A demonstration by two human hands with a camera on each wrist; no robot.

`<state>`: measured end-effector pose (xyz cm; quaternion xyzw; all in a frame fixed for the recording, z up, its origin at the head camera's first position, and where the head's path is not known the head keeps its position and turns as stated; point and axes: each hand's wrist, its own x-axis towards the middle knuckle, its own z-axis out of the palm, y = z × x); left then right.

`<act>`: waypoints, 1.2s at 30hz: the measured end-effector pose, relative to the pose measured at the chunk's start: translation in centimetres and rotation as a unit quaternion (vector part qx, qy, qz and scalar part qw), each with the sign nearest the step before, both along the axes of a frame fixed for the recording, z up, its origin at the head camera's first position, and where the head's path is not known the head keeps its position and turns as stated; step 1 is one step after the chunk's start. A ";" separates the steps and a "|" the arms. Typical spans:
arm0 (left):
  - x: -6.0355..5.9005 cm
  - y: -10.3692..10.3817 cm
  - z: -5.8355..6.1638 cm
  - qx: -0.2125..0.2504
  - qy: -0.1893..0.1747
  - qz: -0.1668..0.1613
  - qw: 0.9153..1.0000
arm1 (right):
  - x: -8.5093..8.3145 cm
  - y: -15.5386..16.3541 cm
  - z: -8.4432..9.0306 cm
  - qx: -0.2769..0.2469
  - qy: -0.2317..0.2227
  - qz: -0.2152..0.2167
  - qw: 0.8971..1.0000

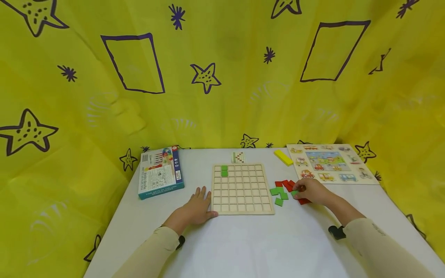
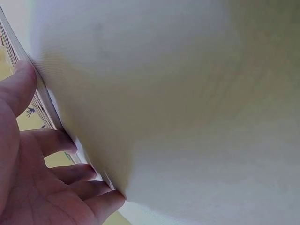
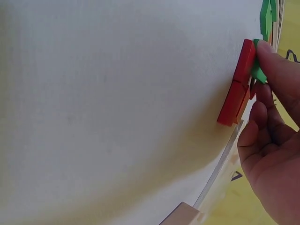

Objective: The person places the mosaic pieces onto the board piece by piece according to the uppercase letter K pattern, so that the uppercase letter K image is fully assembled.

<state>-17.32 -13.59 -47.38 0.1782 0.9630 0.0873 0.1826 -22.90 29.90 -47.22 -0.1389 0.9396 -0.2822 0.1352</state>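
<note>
A small green square tile (image 1: 294, 192) is pinched between the curled fingertips of the right hand (image 1: 312, 190), just above the loose heap of red and green square tiles (image 1: 283, 190) lying on the white table (image 1: 243, 247) immediately right of the pale wooden grid board (image 1: 241, 189). The left hand (image 1: 194, 210) is laid flat with straight, spread fingers on the table, its fingertips (image 2: 70, 146) set against the board's left edge; nothing is gripped by it. Since the tile is held only at its edge, it could be let slip and dropped among the heap, or neighbouring red tiles (image 3: 238, 84) could be dragged along as it is lifted. The board could also be nudged if the bracing hand is shifted, so that a cell is missed. Of the board's square cells, only two are seen filled, by green tiles (image 1: 224, 170) stacked in the second column at the top; the rest are seen bare.
</note>
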 end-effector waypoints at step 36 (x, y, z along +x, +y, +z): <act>-0.2 0.0 -0.7 -0.010 -0.001 0.009 1.000 | -5.3 -8.9 1.9 -0.145 -0.007 0.036 0.989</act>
